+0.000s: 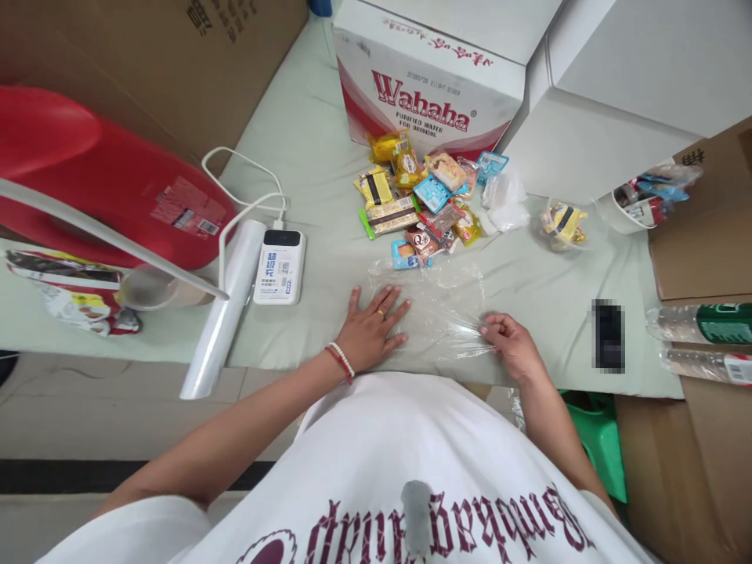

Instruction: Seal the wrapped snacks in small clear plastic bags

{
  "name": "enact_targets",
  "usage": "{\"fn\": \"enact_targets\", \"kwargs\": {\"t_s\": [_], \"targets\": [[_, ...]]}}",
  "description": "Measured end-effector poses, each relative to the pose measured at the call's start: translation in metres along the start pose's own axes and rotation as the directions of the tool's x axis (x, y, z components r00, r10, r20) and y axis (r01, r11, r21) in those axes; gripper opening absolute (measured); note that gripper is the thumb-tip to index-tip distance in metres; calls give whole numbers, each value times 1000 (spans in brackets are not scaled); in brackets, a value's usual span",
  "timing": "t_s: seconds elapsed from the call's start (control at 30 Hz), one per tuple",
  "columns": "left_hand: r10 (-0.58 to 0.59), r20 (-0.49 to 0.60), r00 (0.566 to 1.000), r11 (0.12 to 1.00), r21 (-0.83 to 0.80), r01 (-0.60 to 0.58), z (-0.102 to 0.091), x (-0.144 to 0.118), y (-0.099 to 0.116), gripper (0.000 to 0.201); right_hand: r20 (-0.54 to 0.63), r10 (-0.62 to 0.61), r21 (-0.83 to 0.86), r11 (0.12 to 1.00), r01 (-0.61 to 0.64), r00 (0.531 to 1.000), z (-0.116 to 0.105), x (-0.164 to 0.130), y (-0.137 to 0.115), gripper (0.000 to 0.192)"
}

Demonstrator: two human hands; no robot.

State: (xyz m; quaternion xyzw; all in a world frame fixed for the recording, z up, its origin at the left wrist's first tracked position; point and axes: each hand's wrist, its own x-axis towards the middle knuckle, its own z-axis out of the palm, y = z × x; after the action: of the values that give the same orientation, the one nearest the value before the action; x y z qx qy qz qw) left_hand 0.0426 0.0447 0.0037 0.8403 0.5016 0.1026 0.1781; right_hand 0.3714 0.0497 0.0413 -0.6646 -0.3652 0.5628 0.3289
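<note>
A clear plastic bag [443, 309] lies flat on the cloth-covered table in front of me. My left hand [371, 327] rests on its left side, palm down with the fingers spread. On the right, my right hand [510, 341] pinches the bag's edge between thumb and fingers, and creases run from that grip across the film. Just beyond the bag is a pile of small wrapped snacks [432, 196] in yellow, blue, brown and red packets. Crumpled white translucent plastic [505, 202] sits at the pile's right.
Behind the snacks stands a Wahaha carton [428, 86]. A power bank [280, 268] and a plastic film roll [223, 313] lie left, near a red container [111, 180]. Rightward are a clear cup of snacks [562, 225], a white tub [626, 210], a pixelated dark object [608, 335] and bottles [699, 323].
</note>
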Motion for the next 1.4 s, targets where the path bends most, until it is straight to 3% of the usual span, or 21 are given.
{"fn": "enact_targets", "kwargs": {"t_s": [0.07, 0.17, 0.2, 0.27, 0.33, 0.4, 0.47, 0.53, 0.6, 0.67, 0.73, 0.83, 0.87, 0.93, 1.0, 1.03, 1.1, 1.13, 1.23, 1.4], "targets": [[6, 20, 1000, 1000, 28, -7, 2, -11, -3, 70, -64, -19, -99, 995, 12, 998, -27, 3, 2, 42], [13, 36, 999, 998, 53, -15, 3, -20, -1, 75, -153, -301, -354, 906, 233, 941, -39, 21, -18, 30], [11, 40, 999, 998, 60, -14, 3, -21, 1, 75, -113, -429, -454, 824, 338, 896, -33, 31, -31, 22], [7, 45, 999, 997, 73, -10, 4, -21, 5, 73, 98, -609, -612, 587, 531, 787, -5, 54, -61, 10], [4, 46, 999, 997, 78, -7, 3, -20, 8, 73, 302, -647, -723, 323, 610, 700, 34, 81, -90, 19], [4, 42, 999, 997, 78, -7, 2, -21, 9, 71, 414, -600, -799, 121, 589, 685, 69, 106, -110, 31], [2, 33, 999, 997, 77, -5, 1, -23, 9, 69, 464, -556, -813, 41, 581, 689, 91, 126, -119, 35], [-1, 23, 1000, 997, 72, -1, 2, -24, 9, 69, 480, -545, -799, 51, 599, 688, 94, 138, -120, 33], [-5, 16, 1000, 998, 60, 4, 3, -25, 8, 75, 433, -581, -782, 137, 608, 689, 81, 141, -118, 31], [-10, 14, 1000, 999, 43, 9, 5, -25, 7, 84, 315, -649, -724, 308, 618, 693, 58, 132, -118, 26], [-14, 16, 1000, 1000, 28, 13, 6, -25, 6, 92, 204, -649, -575, 527, 626, 733, 35, 113, -117, 22], [-15, 21, 1000, 1000, 20, 15, 8, -24, 5, 95, 245, -430, -246, 839, 485, 869, 19, 73, -108, 31], [-16, 21, 1000, 1000, 20, 16, 8, -23, 5, 96, 321, -322, -170, 905, 389, 891, 20, 59, -101, 35], [-18, 19, 1000, 1000, 22, 17, 8, -23, 5, 96, 485, -140, -131, 964, 230, 863, 30, 38, -83, 40], [-18, 15, 1000, 1000, 25, 18, 7, -22, 5, 96, 541, -76, -219, 949, 228, 837, 43, 28, -64, 38], [-18, 13, 1000, 1000, 26, 18, 7, -22, 5, 95, 508, -108, -287, 914, 286, 854, 48, 27, -57, 36], [-17, 7, 1000, 1000, 24, 17, 5, -23, 6, 90, 389, -266, -439, 788, 432, 882, 51, 31, -51, 30], [-15, 2, 1000, 1000, 22, 15, 4, -24, 5, 86, 340, -352, -509, 711, 486, 872, 50, 36, -52, 26], [-39, -35, 999, 999, 20, 39, 2, -30, 4, 70, 314, -490, -667, 496, 556, 813, 43, 60, -70, 18], [-123, -99, 987, 991, 42, 128, 5, -38, 1, 61, 366, -609, -818, 150, 555, 704, 65, 124, -110, 46]]}}
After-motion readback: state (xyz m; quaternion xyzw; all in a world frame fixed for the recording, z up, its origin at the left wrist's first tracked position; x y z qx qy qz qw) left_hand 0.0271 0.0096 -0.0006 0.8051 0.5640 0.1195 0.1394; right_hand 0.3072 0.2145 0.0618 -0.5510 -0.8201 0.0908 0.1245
